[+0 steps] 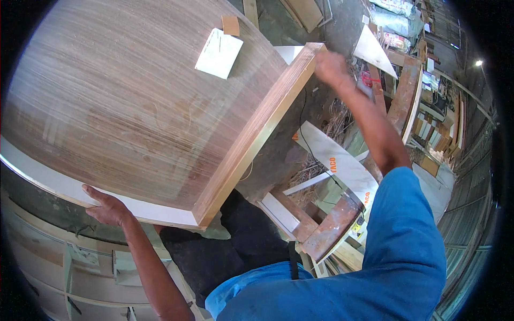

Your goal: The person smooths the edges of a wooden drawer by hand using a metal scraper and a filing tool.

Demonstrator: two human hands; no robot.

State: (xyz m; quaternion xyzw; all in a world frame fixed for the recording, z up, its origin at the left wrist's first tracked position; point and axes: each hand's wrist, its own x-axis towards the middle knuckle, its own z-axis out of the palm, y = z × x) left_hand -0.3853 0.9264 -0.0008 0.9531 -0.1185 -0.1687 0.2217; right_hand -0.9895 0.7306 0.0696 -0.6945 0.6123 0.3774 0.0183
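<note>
A large wood-grain panel (134, 101) fills the upper left, with a raised wood-grain side board (262, 128) along its right edge. A white edge strip (59, 179) runs along its near side. My left hand (110, 208) grips this near edge, thumb over the strip and the other fingers at the outer side, partly hidden. At the far end of the side board is my right hand (333, 68), bent inward and smeared by motion; whether it holds anything does not show. On the panel lie a white square piece (219, 53) and a small brown piece (231, 25).
Right of me, a marbled white offcut (340, 160) and a worn brown board (334, 227) lie amid scraps. A thin black cable (310, 147) hangs there. Pale cabinet frames (91, 278) stand at lower left. Bagged material (391, 21) and stacked boards (433, 128) are farther right.
</note>
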